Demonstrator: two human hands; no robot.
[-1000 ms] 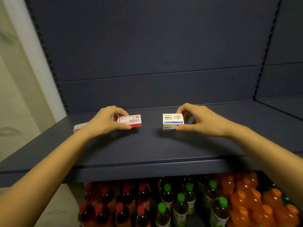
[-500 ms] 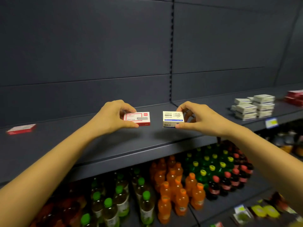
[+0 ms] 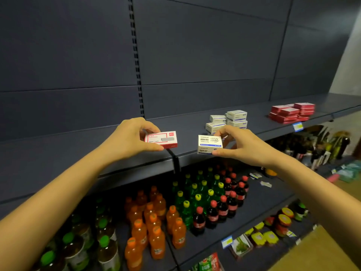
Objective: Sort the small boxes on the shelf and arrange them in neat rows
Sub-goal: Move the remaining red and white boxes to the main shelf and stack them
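Red box (image 3: 161,139) and white box (image 3: 210,144) are hanging over the shelf (image 3: 78,153) front edge. Likely light, stiff card, so you are pinching edges: left hand (image 3: 129,140) holding red, right hand (image 3: 240,145) holding white. Since 0.5 s ago your view is swinging right, with white stack (image 3: 228,121) and red stack (image 3: 293,112) coming nearer.

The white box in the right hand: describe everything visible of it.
The white box is small, rectangular and looks like printed cardboard. It is closed, with dark Chinese characters, a paperclip drawing and a blue band on its faces. It is held roughly level, top and front face toward the camera, over the front edge of the dark shelf; whether it rests there is unclear. The right hand pinches its right end, thumb below, fingers on top. No other box touches it.
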